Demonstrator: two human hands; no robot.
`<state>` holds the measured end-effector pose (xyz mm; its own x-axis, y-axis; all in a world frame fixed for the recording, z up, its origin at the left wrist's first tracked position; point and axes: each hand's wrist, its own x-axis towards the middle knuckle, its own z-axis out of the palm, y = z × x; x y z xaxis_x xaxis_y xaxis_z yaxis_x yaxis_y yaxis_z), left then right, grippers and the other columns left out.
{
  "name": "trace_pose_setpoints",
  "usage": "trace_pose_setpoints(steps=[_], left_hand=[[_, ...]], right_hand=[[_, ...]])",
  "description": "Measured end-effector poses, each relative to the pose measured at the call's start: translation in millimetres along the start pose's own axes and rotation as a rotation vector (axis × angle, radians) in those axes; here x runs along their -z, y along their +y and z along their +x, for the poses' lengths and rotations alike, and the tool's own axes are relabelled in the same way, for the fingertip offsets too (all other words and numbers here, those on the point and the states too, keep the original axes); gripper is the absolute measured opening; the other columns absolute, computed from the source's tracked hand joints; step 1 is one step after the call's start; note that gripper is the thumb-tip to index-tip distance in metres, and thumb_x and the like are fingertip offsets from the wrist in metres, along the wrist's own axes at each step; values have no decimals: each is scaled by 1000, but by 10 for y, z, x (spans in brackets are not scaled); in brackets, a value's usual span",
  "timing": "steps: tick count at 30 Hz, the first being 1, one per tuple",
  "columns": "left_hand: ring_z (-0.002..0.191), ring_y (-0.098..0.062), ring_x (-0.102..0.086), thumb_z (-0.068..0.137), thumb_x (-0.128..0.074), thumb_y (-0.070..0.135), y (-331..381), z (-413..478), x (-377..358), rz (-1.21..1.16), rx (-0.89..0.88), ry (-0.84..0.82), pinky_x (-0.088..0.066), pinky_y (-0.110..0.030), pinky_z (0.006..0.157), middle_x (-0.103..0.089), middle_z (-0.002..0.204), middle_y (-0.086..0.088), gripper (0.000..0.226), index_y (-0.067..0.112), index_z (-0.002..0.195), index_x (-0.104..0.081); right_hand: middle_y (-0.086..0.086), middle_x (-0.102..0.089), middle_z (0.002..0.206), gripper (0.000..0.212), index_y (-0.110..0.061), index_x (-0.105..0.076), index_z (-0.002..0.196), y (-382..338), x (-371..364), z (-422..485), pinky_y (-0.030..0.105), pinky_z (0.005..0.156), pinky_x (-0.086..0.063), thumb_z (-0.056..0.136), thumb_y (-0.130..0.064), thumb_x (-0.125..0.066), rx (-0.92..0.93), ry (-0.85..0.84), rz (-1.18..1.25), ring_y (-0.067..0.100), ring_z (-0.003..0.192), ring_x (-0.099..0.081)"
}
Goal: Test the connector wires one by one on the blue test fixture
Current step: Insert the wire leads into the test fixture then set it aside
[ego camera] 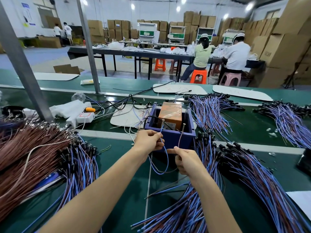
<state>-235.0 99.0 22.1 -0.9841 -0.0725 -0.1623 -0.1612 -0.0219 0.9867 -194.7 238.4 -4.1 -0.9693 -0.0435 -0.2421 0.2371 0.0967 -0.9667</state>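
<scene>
The blue test fixture (pixel 170 137), an open box with an orange block (pixel 170 114) inside, stands at the middle of the green bench. My left hand (pixel 148 140) pinches a blue wire (pixel 165 153) whose tip reaches up to a contact on the fixture's front rim. My right hand (pixel 186 161) pinches the brown wire (pixel 180 137), which rises to a second contact on the rim. The two wires join in a loop hanging between my hands.
Heaps of blue and brown connector wires lie left (pixel 33 157), front right (pixel 235 190) and behind the fixture (pixel 210 111). A grey post (pixel 21 68) stands at left. A white power strip (pixel 80 117) and black cables lie behind. People sit at a far table.
</scene>
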Motion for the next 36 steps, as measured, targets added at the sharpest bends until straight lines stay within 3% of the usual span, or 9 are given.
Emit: trace_pose_setpoints(steps=[12, 18, 21, 24, 27, 29, 32, 34, 36], left_hand=[[46, -5, -60, 97, -51, 9, -13, -48, 12, -6, 8, -4, -55, -19, 52, -64, 74, -10, 18, 3, 84, -61], [53, -8, -54, 91, -60, 9, -73, -314, 72, 31, -45, -283, -52, -21, 56, -59, 66, -3, 13, 11, 91, -73], [59, -8, -53, 90, -61, 5, -45, -496, 159, 161, -183, -316, -47, -19, 61, -60, 65, 1, 14, 12, 87, -72], [66, -10, -60, 90, -59, -1, 90, -753, 200, 116, -366, -351, -52, -21, 69, -65, 68, 2, 20, 14, 83, -69], [70, -12, -65, 87, -61, 3, 229, -1066, 252, 13, -539, -445, -52, -23, 71, -67, 77, 4, 22, 21, 79, -70], [72, -12, -66, 86, -65, 8, 269, -1251, 322, 18, -655, -500, -50, -18, 72, -65, 83, 3, 12, 18, 83, -71], [73, -9, -65, 88, -63, 10, 238, -1466, 448, 114, -781, -540, -48, -13, 70, -60, 86, -1, 7, 7, 87, -69], [72, -10, -65, 90, -63, 16, 169, -1573, 523, 210, -836, -565, -48, -15, 67, -60, 88, 2, 9, 13, 89, -71], [75, -10, -64, 90, -66, 19, 80, -1645, 597, 361, -881, -524, -47, -14, 68, -61, 91, 7, 10, 25, 91, -73]], right_hand=[[-7, -29, 43, 33, -14, -70, 103, -14, -31, -71, 17, 37, -20, 103, -27, -40, 8, -20, -7, 7, 36, -21], [-5, -29, 50, 38, -18, -73, 90, 88, -158, -237, 16, 39, -24, 103, -29, -39, 60, -132, -52, 7, 38, -26], [-7, -44, 53, 27, -18, -71, 88, 162, -163, -315, 15, 46, -31, 99, -19, -47, 133, -165, -125, 4, 44, -37], [-4, -52, 82, 12, -20, -64, 89, 213, -146, -355, 23, 68, -42, 92, -12, -57, 287, -66, -322, 12, 71, -49], [-5, -40, 107, 18, -35, -58, 83, 201, -81, -359, 22, 76, -47, 95, -22, -57, 306, 141, -332, 11, 82, -53], [-1, -41, 106, 21, -34, -58, 76, 162, 40, -394, 9, 71, -40, 96, -26, -55, 313, 256, -376, 8, 83, -51], [9, -56, 79, 21, -27, -64, 70, 82, 248, -480, 11, 54, -36, 91, -31, -62, 346, 263, -383, 9, 59, -49], [0, -59, 72, 15, -27, -67, 69, -17, 363, -563, 10, 56, -38, 83, -25, -72, 445, 324, -338, 5, 57, -53], [-8, -61, 80, 13, -29, -69, 73, -124, 468, -612, 7, 66, -41, 77, -20, -76, 590, 446, -391, 4, 71, -58]])
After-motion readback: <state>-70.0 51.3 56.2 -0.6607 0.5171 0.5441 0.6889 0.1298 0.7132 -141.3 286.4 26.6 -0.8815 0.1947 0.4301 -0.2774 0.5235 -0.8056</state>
